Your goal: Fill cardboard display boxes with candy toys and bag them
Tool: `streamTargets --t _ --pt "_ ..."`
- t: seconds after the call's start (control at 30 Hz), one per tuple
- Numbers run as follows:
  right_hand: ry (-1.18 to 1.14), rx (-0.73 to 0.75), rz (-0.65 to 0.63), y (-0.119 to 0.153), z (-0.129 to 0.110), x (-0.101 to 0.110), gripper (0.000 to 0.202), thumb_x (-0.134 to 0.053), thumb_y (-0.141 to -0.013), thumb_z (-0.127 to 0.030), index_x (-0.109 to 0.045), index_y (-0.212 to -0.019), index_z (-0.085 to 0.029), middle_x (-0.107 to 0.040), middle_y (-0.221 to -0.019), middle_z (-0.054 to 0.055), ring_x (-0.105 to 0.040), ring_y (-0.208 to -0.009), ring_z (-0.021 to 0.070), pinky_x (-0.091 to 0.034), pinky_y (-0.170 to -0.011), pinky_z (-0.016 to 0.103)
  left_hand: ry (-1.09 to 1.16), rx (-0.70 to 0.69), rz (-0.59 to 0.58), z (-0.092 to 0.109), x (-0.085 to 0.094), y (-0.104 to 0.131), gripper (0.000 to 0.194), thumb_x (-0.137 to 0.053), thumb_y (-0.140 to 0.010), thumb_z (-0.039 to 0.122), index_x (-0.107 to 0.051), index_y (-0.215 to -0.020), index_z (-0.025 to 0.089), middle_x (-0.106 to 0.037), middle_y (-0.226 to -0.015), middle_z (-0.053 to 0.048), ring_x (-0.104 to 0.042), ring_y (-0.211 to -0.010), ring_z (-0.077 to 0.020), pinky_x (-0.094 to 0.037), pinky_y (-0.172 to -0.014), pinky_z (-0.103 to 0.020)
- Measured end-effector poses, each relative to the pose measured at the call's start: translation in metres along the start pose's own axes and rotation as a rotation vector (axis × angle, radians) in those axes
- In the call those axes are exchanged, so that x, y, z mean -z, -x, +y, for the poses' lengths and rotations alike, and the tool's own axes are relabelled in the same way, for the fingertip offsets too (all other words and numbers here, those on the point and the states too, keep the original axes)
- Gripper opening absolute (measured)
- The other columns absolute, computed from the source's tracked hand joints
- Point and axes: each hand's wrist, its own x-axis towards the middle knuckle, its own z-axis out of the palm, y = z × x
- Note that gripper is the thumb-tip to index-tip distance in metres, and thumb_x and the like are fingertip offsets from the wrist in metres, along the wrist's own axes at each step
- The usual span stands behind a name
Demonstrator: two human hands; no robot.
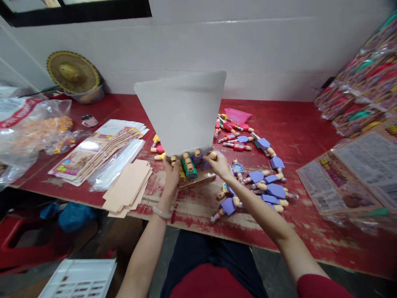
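Observation:
In front of me stands a box (200,180) with a tall white flap (187,111) raised at its back. A row of small toys with cream heads sits in it, among them a green one (190,169) and a purple one (197,156). My left hand (171,174) is closed around the box's left end, next to a yellow-bodied toy (182,173). At the right end my right hand (219,164) pinches a purple toy (212,155) by its round cream head. Its lower part is partly hidden by my fingers.
Loose purple toys (275,191) lie to the right, red ones (238,146) behind them near a pink scoop (237,115). To the left are beige cards (128,186), clear bags (119,163) and printed cards (93,153). Packed goods (356,91) are piled at the right.

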Motion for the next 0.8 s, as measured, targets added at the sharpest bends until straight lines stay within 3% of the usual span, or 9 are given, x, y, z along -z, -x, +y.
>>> streamTargets --t 0.13,0.23,0.47,0.67,0.8 --pt "0.272 0.151 -0.199 0.002 -0.011 0.009 0.028 -0.079 -0.078 -0.039 -0.074 -0.097 -0.019 -0.071 -0.095 0.006 -0.064 -0.091 0.0211 -0.048 -0.082 0.030 0.004 0.003 0.013 -0.002 -0.001 0.000 0.059 -0.062 -0.089 0.030 -0.039 -0.142 0.020 -0.053 -0.140 -0.014 -0.048 -0.136 -0.0254 -0.041 -0.116 -0.041" --pt "0.425 0.195 -0.212 0.006 -0.016 0.008 0.025 -0.075 -0.084 -0.042 -0.072 -0.079 -0.017 -0.070 -0.084 0.005 -0.063 -0.084 0.0198 -0.045 -0.077 0.028 -0.012 0.003 0.033 -0.002 -0.001 -0.001 0.059 -0.062 -0.088 0.029 -0.040 -0.142 0.019 -0.053 -0.141 -0.013 -0.047 -0.137 -0.0256 -0.038 -0.118 -0.042" --pt "0.485 0.105 -0.128 0.009 -0.018 -0.004 0.035 -0.063 -0.093 -0.043 -0.065 -0.068 -0.019 -0.072 -0.075 0.006 -0.064 -0.069 0.0174 -0.039 -0.064 0.026 -0.013 -0.007 -0.001 -0.002 0.000 0.000 0.059 -0.058 -0.090 0.028 -0.037 -0.144 0.018 -0.050 -0.146 -0.015 -0.046 -0.139 -0.0245 -0.035 -0.120 -0.040" --pt "0.618 0.052 -0.137 0.001 -0.019 0.025 0.034 -0.058 -0.094 -0.043 -0.066 -0.069 -0.021 -0.073 -0.075 0.006 -0.066 -0.072 0.0199 -0.036 -0.060 0.027 -0.011 0.013 0.029 -0.005 -0.001 0.000 0.063 -0.063 -0.089 0.031 -0.037 -0.146 0.019 -0.048 -0.147 -0.014 -0.043 -0.141 -0.0256 -0.035 -0.120 -0.040" --pt "0.762 -0.090 -0.218 0.005 -0.012 0.033 0.021 -0.064 -0.090 -0.040 -0.070 -0.088 -0.020 -0.076 -0.087 0.009 -0.070 -0.082 0.0268 -0.036 -0.060 0.029 -0.004 0.005 0.044 -0.007 -0.002 0.001 0.064 -0.063 -0.089 0.031 -0.037 -0.146 0.018 -0.049 -0.147 -0.015 -0.042 -0.142 -0.0263 -0.034 -0.121 -0.041"
